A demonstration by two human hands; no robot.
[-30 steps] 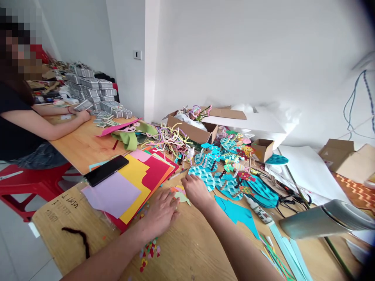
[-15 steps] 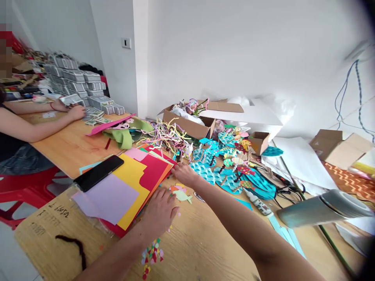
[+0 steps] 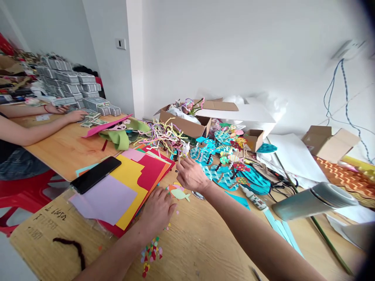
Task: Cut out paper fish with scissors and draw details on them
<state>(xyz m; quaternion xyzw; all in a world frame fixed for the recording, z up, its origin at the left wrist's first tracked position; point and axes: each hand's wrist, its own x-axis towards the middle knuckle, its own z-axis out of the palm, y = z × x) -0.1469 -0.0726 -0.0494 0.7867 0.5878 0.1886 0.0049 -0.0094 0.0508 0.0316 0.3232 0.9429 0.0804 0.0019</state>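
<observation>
My left hand [image 3: 158,208] lies palm down at the right edge of a stack of coloured paper [image 3: 129,207], its fingers loosely spread and holding nothing. Just beyond it, my right hand [image 3: 191,174] hovers over or rests on the table with fingers curled together; what is between the fingertips, if anything, is hidden. Pale green and orange paper fish cutouts [image 3: 179,193] lie between the two hands. Partly under my right wrist is a pair of scissors [image 3: 198,194]. Small paper dots [image 3: 152,251] are scattered below my left wrist.
A black phone [image 3: 96,174] lies on the paper. Behind are pipe cleaners [image 3: 159,136], a cardboard box [image 3: 184,123] and blue wave pieces with fish [image 3: 225,177]. A glue bottle [image 3: 254,199] and grey flask [image 3: 315,201] lie right. A co-worker's hands [image 3: 73,116] are near banknote bundles.
My right hand has drawn back to the right from the paper stack's edge, fingers more curled. My left hand stays about where it was. The co-worker's hands have lowered with the notes.
</observation>
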